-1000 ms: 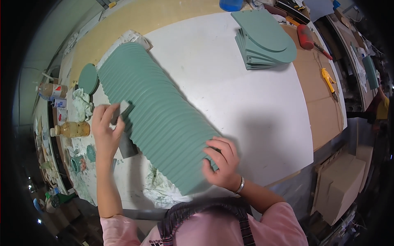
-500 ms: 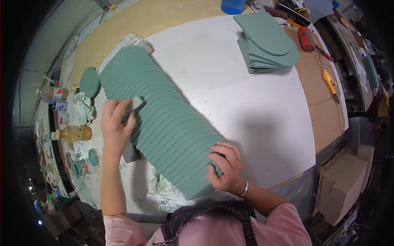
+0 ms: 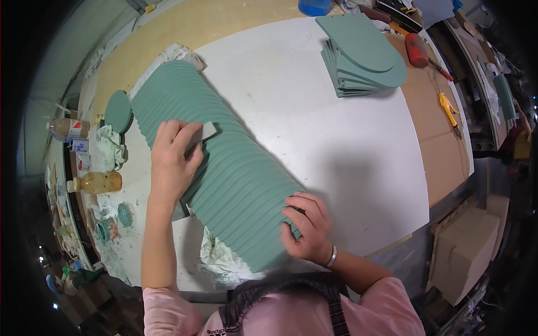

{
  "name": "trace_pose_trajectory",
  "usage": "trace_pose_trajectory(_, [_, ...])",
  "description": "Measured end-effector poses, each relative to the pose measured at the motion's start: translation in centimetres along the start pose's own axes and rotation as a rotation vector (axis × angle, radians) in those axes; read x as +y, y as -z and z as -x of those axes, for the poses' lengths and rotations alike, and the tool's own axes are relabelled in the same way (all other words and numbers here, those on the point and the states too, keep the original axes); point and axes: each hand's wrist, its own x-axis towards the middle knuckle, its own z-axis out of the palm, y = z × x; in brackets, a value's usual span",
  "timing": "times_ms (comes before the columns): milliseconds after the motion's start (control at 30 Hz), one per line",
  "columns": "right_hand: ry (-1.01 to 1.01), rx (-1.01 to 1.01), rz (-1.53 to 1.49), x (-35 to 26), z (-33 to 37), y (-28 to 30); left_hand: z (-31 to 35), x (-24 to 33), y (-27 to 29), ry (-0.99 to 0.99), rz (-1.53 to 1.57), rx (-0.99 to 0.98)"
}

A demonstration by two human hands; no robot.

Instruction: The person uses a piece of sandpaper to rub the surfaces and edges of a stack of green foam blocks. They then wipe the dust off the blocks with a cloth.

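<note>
A long row of green rounded panels (image 3: 241,173), packed face to face, lies slantwise across the white table. On its upper surface, left of the middle, my left hand (image 3: 176,157) pinches a small grey sanding block (image 3: 208,131) between thumb and fingers. My right hand (image 3: 307,225) is closed over the row's near right end, its fingers curled round the edge; what lies under the palm is hidden. Beneath the near left side bunches a stained white cloth (image 3: 221,260). Another wrapped white bundle (image 3: 182,52) sits against the far end.
Far right on the table rests a stack of green panels (image 3: 358,47). Beyond it, a red mallet (image 3: 416,50) and a yellow-handled tool (image 3: 448,109) lie on brown cardboard (image 3: 437,145). Along the left stand a green disc (image 3: 119,112), a crumpled cloth (image 3: 110,147) and a bottle (image 3: 96,182).
My left hand has slid the sanding block rightward and slightly away across the row. My right hand has stayed on the near end, almost unmoved.
</note>
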Motion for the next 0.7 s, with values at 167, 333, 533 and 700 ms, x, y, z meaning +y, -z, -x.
trace_pose_trajectory(167, [0.007,0.017,-0.007,0.0,-0.2,0.0,4.8,-2.6,4.0,0.223,-0.069,-0.071])
trace_pose_trajectory(333, [0.013,0.007,-0.002,-0.1,0.0,-0.2,2.6,-0.1,2.8,0.175,-0.002,0.02])
trace_pose_trajectory(533, [0.027,0.015,-0.013,0.3,0.1,-0.1,6.0,-2.7,3.7,0.222,-0.057,-0.038])
trace_pose_trajectory(700, [0.016,0.009,-0.014,0.0,0.0,-0.2,6.7,-2.1,4.9,0.261,-0.018,0.044])
